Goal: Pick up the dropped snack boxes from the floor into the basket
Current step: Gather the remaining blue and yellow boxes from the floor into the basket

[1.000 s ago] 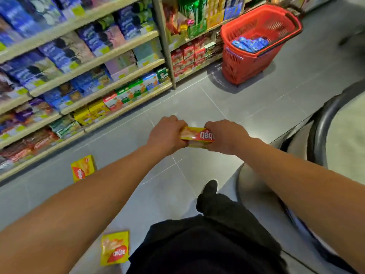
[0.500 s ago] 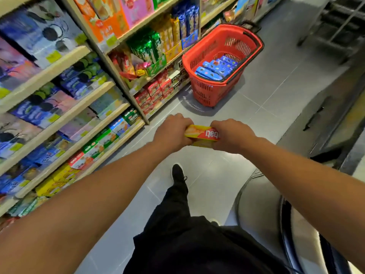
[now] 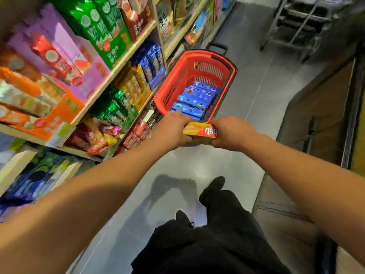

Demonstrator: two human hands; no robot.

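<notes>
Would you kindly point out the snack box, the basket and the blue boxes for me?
snack box (image 3: 201, 133): head view, on its yellow-and-red top face between the hands.
basket (image 3: 233, 76): head view, on its red right rim.
blue boxes (image 3: 197, 97): head view, on the top of the stack inside the basket.

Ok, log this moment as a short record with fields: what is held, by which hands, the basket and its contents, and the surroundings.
held item: yellow and red snack box, lying level
left hand: grips the box's left end
right hand: grips the box's right end
box position: at the near rim of the red basket, not yet inside
basket contents: blue snack boxes
basket place: on the grey floor beside the snack shelves
</notes>
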